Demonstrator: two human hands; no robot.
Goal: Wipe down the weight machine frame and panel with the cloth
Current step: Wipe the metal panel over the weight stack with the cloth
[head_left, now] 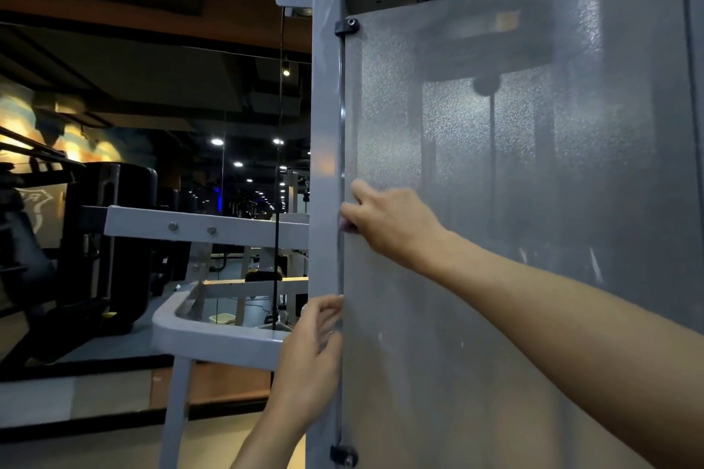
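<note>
The weight machine's frosted translucent panel [495,202] fills the right side of the head view, fixed to a grey upright frame post [325,126] by black clips. My right hand [388,221] is at the panel's left edge about mid-height, its fingers curled round a small purplish cloth [347,225] that is mostly hidden under them. Lower down, my left hand [308,362] grips the post and the panel's edge with curled fingers. The weight stack and cable show dimly through the panel.
A grey tubular frame arm [213,339] and a crossbar [205,227] stick out to the left of the post. A black cable [277,240] hangs beside them. Dark gym machines [95,240] stand at the far left.
</note>
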